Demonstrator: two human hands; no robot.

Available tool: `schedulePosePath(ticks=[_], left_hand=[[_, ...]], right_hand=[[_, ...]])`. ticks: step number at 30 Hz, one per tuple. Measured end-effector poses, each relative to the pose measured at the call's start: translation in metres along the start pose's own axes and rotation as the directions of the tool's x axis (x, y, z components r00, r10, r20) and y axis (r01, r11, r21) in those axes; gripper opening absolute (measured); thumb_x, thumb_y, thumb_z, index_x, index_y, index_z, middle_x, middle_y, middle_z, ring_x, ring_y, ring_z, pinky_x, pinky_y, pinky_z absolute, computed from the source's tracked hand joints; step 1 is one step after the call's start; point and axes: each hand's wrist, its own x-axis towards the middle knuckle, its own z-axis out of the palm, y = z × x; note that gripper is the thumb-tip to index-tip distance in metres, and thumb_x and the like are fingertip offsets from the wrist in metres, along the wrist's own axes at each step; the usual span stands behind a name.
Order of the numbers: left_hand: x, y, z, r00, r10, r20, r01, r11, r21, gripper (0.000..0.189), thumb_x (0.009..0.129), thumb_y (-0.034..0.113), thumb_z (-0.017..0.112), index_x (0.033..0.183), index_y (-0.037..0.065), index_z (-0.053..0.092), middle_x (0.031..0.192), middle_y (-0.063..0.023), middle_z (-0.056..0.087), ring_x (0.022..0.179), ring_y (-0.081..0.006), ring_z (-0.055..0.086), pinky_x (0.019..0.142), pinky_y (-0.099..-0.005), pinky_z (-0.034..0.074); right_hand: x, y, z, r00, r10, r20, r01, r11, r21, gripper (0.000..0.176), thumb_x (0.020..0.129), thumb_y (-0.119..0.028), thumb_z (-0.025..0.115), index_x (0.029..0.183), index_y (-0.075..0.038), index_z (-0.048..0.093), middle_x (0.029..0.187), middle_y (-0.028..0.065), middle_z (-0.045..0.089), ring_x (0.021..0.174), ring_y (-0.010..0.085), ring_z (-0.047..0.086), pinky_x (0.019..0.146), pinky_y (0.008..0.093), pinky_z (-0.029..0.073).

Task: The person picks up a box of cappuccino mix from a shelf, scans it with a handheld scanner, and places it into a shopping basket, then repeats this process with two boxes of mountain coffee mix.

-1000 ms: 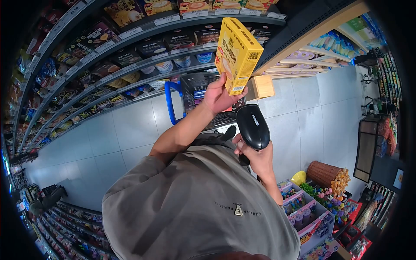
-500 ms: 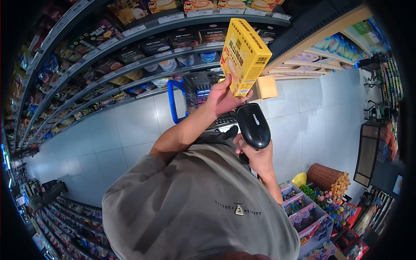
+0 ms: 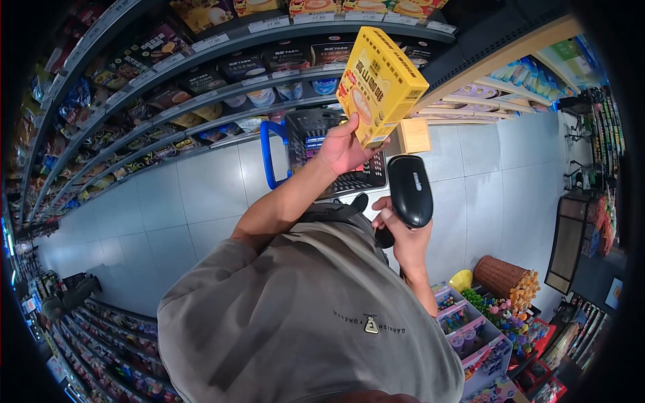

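My left hand grips the lower end of a yellow coffee box with a cup pictured on its front. The thumb lies on that front face; the other fingers are partly hidden behind it. My right hand is wrapped round the handle of a black barcode scanner, whose rounded head points up toward the box. A gap separates the scanner from the box. Behind and below my left hand stands a dark shopping basket cart with a blue handle and some packages inside.
Shelves of boxed and bagged goods curve along the front and left. A wooden block sits beside the cart. At lower right are a display bin and a tipped wicker basket. Another person is at far left.
The scanner has moved to the right, away from the bottom of the box, and turned more upright. The box has turned slightly, so more of its front shows.
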Motion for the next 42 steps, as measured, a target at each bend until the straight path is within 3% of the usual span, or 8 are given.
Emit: schedulePosePath(ticks=[5, 13, 20, 25, 31, 36, 39, 42], left_hand=[[-0.010, 0.003, 0.006, 0.988, 0.145, -0.053, -0.122, 0.944, 0.305, 0.047, 0.094, 0.022, 0.056, 0.136, 0.008, 0.040, 0.136, -0.0118, 0.049, 0.124, -0.0272, 0.049, 0.106, -0.0502, 0.037], [-0.057, -0.004, -0.007, 0.994, 0.099, 0.041, -0.103, 0.784, 0.612, 0.050, 0.091, 0.008, 0.059, 0.137, 0.005, 0.039, 0.135, -0.0089, 0.049, 0.122, -0.0222, 0.051, 0.106, -0.0407, 0.039], [-0.069, -0.012, -0.017, 0.999, 0.040, -0.013, -0.025, 0.811, 0.585, 0.052, 0.091, 0.010, 0.060, 0.139, 0.006, 0.038, 0.138, -0.0080, 0.048, 0.126, -0.0232, 0.046, 0.107, -0.0432, 0.035], [-0.077, -0.022, -0.029, 1.000, 0.004, -0.015, 0.006, 0.810, 0.587, 0.049, 0.092, 0.008, 0.058, 0.138, 0.005, 0.040, 0.137, -0.0081, 0.048, 0.125, -0.0218, 0.047, 0.106, -0.0411, 0.037], [-0.082, -0.030, -0.025, 0.960, -0.107, -0.260, 0.271, 0.600, 0.753, 0.050, 0.091, 0.003, 0.059, 0.137, 0.004, 0.040, 0.133, -0.0053, 0.050, 0.126, -0.0162, 0.045, 0.106, -0.0342, 0.037], [-0.082, -0.033, -0.036, 0.974, -0.062, -0.220, 0.202, 0.683, 0.702, 0.072, 0.086, 0.005, 0.066, 0.145, 0.005, 0.024, 0.143, -0.0069, 0.036, 0.134, -0.0179, 0.033, 0.110, -0.0364, 0.029], [-0.085, -0.038, -0.050, 0.970, 0.205, -0.133, 0.031, 0.436, 0.899, 0.083, 0.081, 0.008, 0.072, 0.146, 0.004, 0.020, 0.147, -0.0105, 0.030, 0.136, -0.0220, 0.031, 0.112, -0.0381, 0.026], [-0.087, -0.034, -0.035, 0.959, 0.282, -0.023, 0.065, -0.140, 0.988, 0.088, 0.071, 0.011, 0.079, 0.143, 0.002, 0.027, 0.144, -0.0169, 0.033, 0.134, -0.0348, 0.034, 0.111, -0.0437, 0.027]], right_hand=[[0.017, 0.016, -0.017, 0.924, -0.288, -0.252, 0.311, 0.949, 0.055, 0.044, 0.091, -0.018, 0.059, 0.125, 0.005, 0.044, 0.098, 0.0222, 0.065, 0.071, 0.0226, 0.066, 0.061, 0.0304, 0.050], [0.036, 0.015, -0.051, 0.817, -0.425, -0.390, 0.491, 0.867, 0.087, 0.039, 0.090, -0.026, 0.064, 0.114, -0.001, 0.048, 0.109, 0.0269, 0.062, 0.087, 0.0261, 0.065, 0.066, 0.0304, 0.053], [0.034, 0.012, -0.054, 0.893, -0.347, -0.287, 0.381, 0.922, 0.072, 0.060, 0.084, -0.019, 0.070, 0.133, 0.002, 0.042, 0.115, 0.0213, 0.062, 0.098, 0.0233, 0.061, 0.063, 0.0281, 0.051], [0.030, 0.027, -0.057, 0.899, -0.290, -0.328, 0.289, 0.956, -0.053, 0.061, 0.076, 0.001, 0.071, 0.132, 0.003, 0.045, 0.108, 0.0151, 0.063, 0.097, 0.0196, 0.060, 0.071, 0.0298, 0.051], [0.025, 0.027, -0.064, 0.886, -0.312, -0.343, 0.288, 0.950, -0.121, 0.058, 0.067, 0.008, 0.077, 0.120, 0.004, 0.053, 0.109, 0.0153, 0.064, 0.098, 0.0215, 0.062, 0.086, 0.0323, 0.051], [0.024, 0.030, -0.069, 0.925, -0.282, -0.254, 0.193, 0.926, -0.323, 0.054, 0.068, 0.008, 0.076, 0.117, 0.005, 0.055, 0.108, 0.0134, 0.063, 0.098, 0.0199, 0.062, 0.086, 0.0324, 0.051], [0.026, 0.031, -0.071, 0.936, -0.328, -0.129, 0.233, 0.849, -0.473, 0.051, 0.069, 0.006, 0.076, 0.116, 0.005, 0.056, 0.109, 0.0125, 0.064, 0.098, 0.0203, 0.061, 0.084, 0.0332, 0.051], [0.031, 0.040, -0.074, 0.954, -0.298, -0.019, 0.232, 0.779, -0.583, 0.045, 0.072, 0.002, 0.076, 0.113, 0.005, 0.059, 0.105, 0.0110, 0.065, 0.093, 0.0179, 0.062, 0.082, 0.0325, 0.051]])
